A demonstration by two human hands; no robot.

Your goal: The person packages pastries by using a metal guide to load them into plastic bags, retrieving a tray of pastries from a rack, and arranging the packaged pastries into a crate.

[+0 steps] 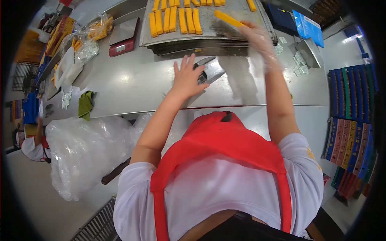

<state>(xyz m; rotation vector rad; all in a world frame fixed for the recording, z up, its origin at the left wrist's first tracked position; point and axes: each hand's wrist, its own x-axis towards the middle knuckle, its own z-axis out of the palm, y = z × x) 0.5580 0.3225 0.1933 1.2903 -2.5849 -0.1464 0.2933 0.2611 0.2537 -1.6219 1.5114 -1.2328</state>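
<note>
My right hand [259, 40], in a clear plastic glove and smeared by motion, grips one end of a yellow stick-shaped piece of food [228, 18] above the right part of a metal baking tray [225, 34]. Several similar yellow sticks [167, 20] lie in rows on the tray. My left hand [187, 76] is bare, with its fingers spread over the steel table in front of the tray. Under and beside its fingertips lies what looks like a pair of scissors [216, 77] with black handles and two parted blades; the hand partly hides the handles.
A red kitchen scale [121, 49] stands left of the tray. Plastic bags with yellow pieces [100, 28] and a green cloth [85, 105] are farther left. Clear plastic sheeting [84, 152] bulges below the table edge. A blue packet [309, 28] and a metal scraper [309, 52] lie right. Another person [34, 148] is far left.
</note>
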